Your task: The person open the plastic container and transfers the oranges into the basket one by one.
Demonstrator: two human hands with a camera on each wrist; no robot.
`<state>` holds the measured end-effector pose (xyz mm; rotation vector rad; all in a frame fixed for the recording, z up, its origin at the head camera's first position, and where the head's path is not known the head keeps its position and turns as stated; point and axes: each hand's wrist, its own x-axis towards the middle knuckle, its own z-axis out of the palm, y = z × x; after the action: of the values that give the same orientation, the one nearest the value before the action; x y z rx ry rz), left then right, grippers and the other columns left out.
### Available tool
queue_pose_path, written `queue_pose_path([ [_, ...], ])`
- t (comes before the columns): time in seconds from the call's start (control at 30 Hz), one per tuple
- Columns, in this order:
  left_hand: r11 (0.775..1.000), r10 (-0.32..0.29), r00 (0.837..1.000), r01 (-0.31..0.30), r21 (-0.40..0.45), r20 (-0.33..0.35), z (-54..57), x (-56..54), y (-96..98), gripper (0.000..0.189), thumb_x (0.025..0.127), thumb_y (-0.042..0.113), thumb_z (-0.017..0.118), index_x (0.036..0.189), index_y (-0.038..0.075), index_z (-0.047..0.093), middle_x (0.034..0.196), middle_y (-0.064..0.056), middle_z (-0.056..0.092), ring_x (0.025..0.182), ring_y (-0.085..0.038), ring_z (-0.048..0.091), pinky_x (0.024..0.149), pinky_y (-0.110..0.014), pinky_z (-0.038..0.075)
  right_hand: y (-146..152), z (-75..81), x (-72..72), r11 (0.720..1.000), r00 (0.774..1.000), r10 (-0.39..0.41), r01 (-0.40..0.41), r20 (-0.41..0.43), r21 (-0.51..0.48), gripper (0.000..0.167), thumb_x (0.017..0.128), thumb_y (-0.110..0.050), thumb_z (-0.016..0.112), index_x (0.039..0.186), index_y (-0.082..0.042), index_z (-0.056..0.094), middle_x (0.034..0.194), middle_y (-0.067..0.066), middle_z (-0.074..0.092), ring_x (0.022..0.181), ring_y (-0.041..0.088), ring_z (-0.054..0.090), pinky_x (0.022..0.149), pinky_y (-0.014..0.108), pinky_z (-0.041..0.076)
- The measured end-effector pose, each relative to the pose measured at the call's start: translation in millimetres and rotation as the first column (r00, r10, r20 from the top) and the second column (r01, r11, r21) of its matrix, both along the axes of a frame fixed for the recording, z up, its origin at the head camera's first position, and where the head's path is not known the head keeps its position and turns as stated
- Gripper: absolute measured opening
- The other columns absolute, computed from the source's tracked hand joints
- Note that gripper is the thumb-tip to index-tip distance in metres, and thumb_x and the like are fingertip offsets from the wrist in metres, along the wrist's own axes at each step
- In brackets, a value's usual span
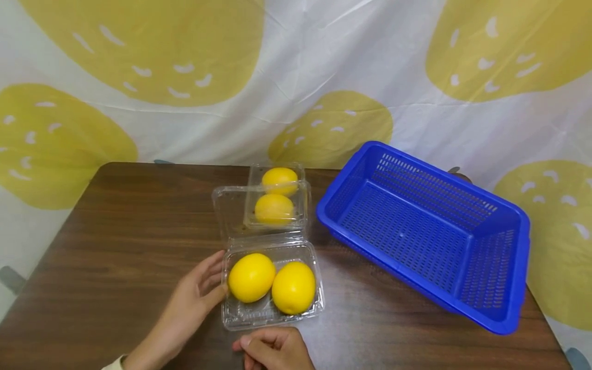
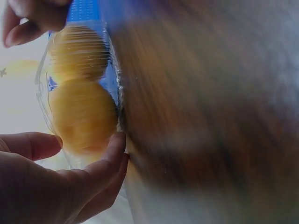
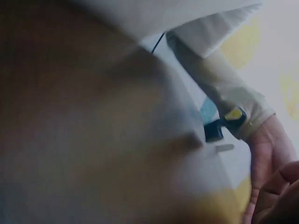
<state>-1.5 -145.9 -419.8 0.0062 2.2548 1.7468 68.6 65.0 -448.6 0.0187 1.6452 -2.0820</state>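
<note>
An uncovered clear plastic clamshell box (image 1: 253, 314) holds two smooth yellow oval fruits, one at left (image 1: 252, 277) and one at right (image 1: 293, 288); they look like lemons. Its lid (image 1: 226, 210) is folded back, away from the person. At the box's left side, my left hand (image 1: 191, 298) holds the edge between thumb and fingers; the left wrist view shows them on either side of that end. Just in front of the box is my right hand (image 1: 277, 349), fingers loosely curled and holding nothing visible. The right wrist view is blurred and mostly shows the table.
Behind the raised lid stands another clear box (image 1: 253, 177) with two yellow fruits (image 1: 279, 180). A blue perforated plastic basket (image 1: 407, 236) stands at right on the dark wooden table (image 1: 115, 246). A fruit-printed cloth (image 1: 296, 61) hangs behind.
</note>
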Motion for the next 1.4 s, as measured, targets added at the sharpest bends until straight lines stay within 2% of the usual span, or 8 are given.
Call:
queue_pose_path([
  [0.23, 1.0, 0.006, 1.0, -0.006, 0.008, -0.02, -1.3, 5.7, 1.4, 0.079, 0.101, -0.001, 0.071, 0.169, -0.003, 0.031, 0.165, -0.027, 0.05, 0.147, -0.043, 0.054, 0.127, -0.063, 0.036, 11.4, 24.5, -5.9, 0.998, 0.98, 0.047, -0.055, -0.195, -0.034, 0.025, 0.104, -0.012, 0.074, 0.111, 0.01, 0.08, 0.077, 0.013, 0.075, 0.064, -0.001, 0.06, 0.057, 0.011, 0.05],
  [0.37, 1.0, 0.014, 1.0, -0.014, 0.012, -0.022, -1.5, 8.2, 2.3, 0.079, 0.101, -0.002, 0.072, 0.169, -0.002, 0.032, 0.165, -0.026, 0.05, 0.147, -0.043, 0.055, 0.126, -0.063, 0.036, 18.1, 28.6, -12.2, 0.994, 0.915, 0.078, -0.104, -0.396, -0.044, 0.019, 0.106, -0.004, 0.068, 0.113, 0.012, 0.078, 0.084, 0.035, 0.068, 0.065, -0.003, 0.06, 0.054, 0.013, 0.052],
  [0.53, 1.0, 0.014, 1.0, -0.013, 0.022, -0.015, -1.4, 11.7, 0.8, 0.081, 0.1, -0.001, 0.073, 0.17, -0.002, 0.032, 0.165, -0.027, 0.05, 0.146, -0.042, 0.056, 0.124, -0.06, 0.041, 20.3, 26.1, -19.5, 0.99, 0.851, 0.098, -0.137, -0.517, -0.039, 0.016, 0.106, 0.003, 0.067, 0.115, 0.011, 0.077, 0.085, 0.028, 0.066, 0.066, -0.004, 0.061, 0.048, 0.018, 0.055],
  [0.77, 0.997, 0.002, 1.0, -0.003, 0.08, 0.014, -2.6, 18.9, -0.5, 0.089, 0.097, -0.003, 0.076, 0.172, 0.001, 0.028, 0.17, -0.028, 0.041, 0.15, -0.045, 0.051, 0.117, -0.042, 0.051, 25.8, 26.3, -38.2, 0.986, 0.576, 0.11, 0.037, -0.81, 0.16, 0.02, 0.099, 0.006, 0.075, 0.118, 0.0, 0.08, 0.098, 0.009, 0.076, 0.079, 0.004, 0.064, 0.062, 0.022, 0.061],
  [0.93, 0.991, -0.002, 1.0, 0.0, 0.136, 0.008, -3.9, 23.3, 0.5, 0.09, 0.095, -0.005, 0.075, 0.172, 0.002, 0.028, 0.173, -0.028, 0.036, 0.151, -0.046, 0.048, 0.108, -0.023, 0.054, 33.8, 35.8, -53.6, 0.955, 0.438, 0.157, 0.162, -0.885, 0.249, 0.023, 0.099, -0.001, 0.079, 0.122, -0.006, 0.079, 0.108, 0.003, 0.075, 0.09, 0.011, 0.066, 0.075, 0.023, 0.062],
  [1.13, 0.99, -0.023, 0.999, 0.027, 0.141, -0.03, -6.4, 27.4, -0.8, 0.091, 0.095, -0.004, 0.075, 0.172, 0.001, 0.028, 0.173, -0.03, 0.034, 0.152, -0.05, 0.046, 0.106, -0.019, 0.052, 41.9, 43.8, -67.9, 0.878, 0.256, 0.297, 0.306, -0.92, 0.369, 0.027, 0.094, -0.008, 0.086, 0.12, -0.008, 0.079, 0.119, 0.0, 0.072, 0.11, 0.018, 0.066, 0.099, 0.029, 0.059],
  [1.3, 0.989, -0.019, 0.998, 0.027, 0.144, -0.058, -10.1, 30.8, -1.8, 0.09, 0.094, -0.004, 0.076, 0.171, 0.001, 0.03, 0.17, -0.032, 0.037, 0.149, -0.051, 0.048, 0.106, -0.024, 0.055, 44.9, 43.4, -73.6, 0.74, 0.214, 0.503, 0.393, -0.837, 0.545, 0.047, 0.091, -0.028, 0.092, 0.13, -0.009, 0.074, 0.133, 0.003, 0.067, 0.129, 0.023, 0.059, 0.111, 0.041, 0.055],
  [1.4, 0.989, -0.017, 0.998, 0.024, 0.145, -0.052, -10.6, 32.1, -2.0, 0.091, 0.092, -0.004, 0.076, 0.171, 0.002, 0.031, 0.171, -0.032, 0.035, 0.15, -0.052, 0.047, 0.108, -0.033, 0.058, 43.6, 40.9, -75.6, 0.638, 0.22, 0.603, 0.443, -0.766, 0.63, 0.057, 0.09, -0.039, 0.091, 0.134, -0.01, 0.071, 0.14, 0.007, 0.064, 0.136, 0.027, 0.055, 0.116, 0.048, 0.052],
])
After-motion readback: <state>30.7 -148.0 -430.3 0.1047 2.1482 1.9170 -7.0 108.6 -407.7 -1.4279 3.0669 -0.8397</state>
